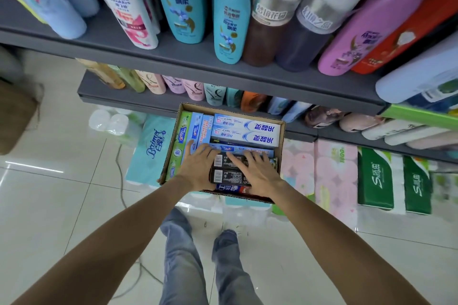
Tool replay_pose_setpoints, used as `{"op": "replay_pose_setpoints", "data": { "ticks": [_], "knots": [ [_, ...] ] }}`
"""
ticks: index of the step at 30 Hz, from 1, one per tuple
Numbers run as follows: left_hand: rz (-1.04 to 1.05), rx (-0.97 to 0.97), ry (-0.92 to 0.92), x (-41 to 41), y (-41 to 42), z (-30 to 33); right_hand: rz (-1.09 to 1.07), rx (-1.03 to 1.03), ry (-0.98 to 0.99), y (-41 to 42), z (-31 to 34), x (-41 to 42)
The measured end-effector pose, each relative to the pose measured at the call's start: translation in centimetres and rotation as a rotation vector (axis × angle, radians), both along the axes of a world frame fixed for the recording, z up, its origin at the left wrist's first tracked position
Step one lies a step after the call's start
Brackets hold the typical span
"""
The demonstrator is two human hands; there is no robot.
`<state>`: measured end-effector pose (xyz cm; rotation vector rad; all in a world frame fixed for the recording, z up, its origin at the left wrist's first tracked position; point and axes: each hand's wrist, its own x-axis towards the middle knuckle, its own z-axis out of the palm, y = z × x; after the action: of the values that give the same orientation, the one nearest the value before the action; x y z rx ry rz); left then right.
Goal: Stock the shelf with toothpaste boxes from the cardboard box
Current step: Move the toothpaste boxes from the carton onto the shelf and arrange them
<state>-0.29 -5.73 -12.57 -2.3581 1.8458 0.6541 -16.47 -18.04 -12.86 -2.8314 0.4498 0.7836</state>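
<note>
Both my hands are down in the cardboard box (183,106). Left hand (198,168) lies flat, fingers spread, on the light blue toothpaste boxes (197,131) at the left side, thumb side against the black toothpaste boxes (224,167). Right hand (260,171) lies on top of the black ones, fingers spread and a little bent; can't tell if it has a real grip on any. Neither hand has lifted anything clear.

The box is full: a green toothpaste box (182,131) and blue ones stand along the left wall, two white-and-blue toothpaste boxes (245,131) lie crosswise at the far end, black ones near the middle, a dark blue and red one (233,189) at the near edge.

The box sits on packs of tissue (151,148) on the floor, just in front of the lowest grey shelf (153,100). Shampoo bottles (178,0) fill the shelf above. Toilet paper packs (376,178) are to the right. My legs (183,255) are near, on white tile.
</note>
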Motion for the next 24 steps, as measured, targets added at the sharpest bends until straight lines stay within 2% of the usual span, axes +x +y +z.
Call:
{"op": "replay_pose_setpoints", "data": {
  "ticks": [3, 5, 8, 10, 12, 14, 16, 19, 24],
  "knots": [
    [0.041, -0.072, 0.164, 1.3, 0.5, 1.9, -0.094, 0.104, -0.126, -0.7, 1.2, -0.7],
    [0.172, -0.143, 0.397, 2.0, 1.0, 4.2, -0.205, 0.234, -0.233, -1.2, 3.5, -1.0],
    [0.613, -0.365, 0.941, 2.1, 1.6, 8.4, -0.484, 0.519, -0.396, -1.8, 8.6, -1.7],
    [0.926, -0.462, 1.210, 1.0, 1.7, 11.1, -0.698, 0.849, -0.493, -1.6, 12.3, -2.3],
    [1.031, -0.369, 1.466, -0.6, 1.6, 13.3, -0.865, 1.135, -0.541, -1.0, 15.6, -2.7],
    [0.938, -0.265, 1.669, -2.6, 1.2, 14.9, -0.936, 1.261, -0.551, -0.1, 17.8, -3.0],
    [0.878, -0.296, 1.774, -4.5, 0.7, 15.9, -0.950, 1.274, -0.557, 0.7, 19.4, -3.4],
    [0.924, -0.420, 1.859, -6.3, 0.1, 17.1, -0.976, 1.262, -0.606, 1.4, 21.2, -4.1],
    [0.885, -0.367, 1.721, -7.0, -0.5, 19.4, -1.046, 1.122, -0.724, 1.9, 23.5, -5.1]
  ]
}}
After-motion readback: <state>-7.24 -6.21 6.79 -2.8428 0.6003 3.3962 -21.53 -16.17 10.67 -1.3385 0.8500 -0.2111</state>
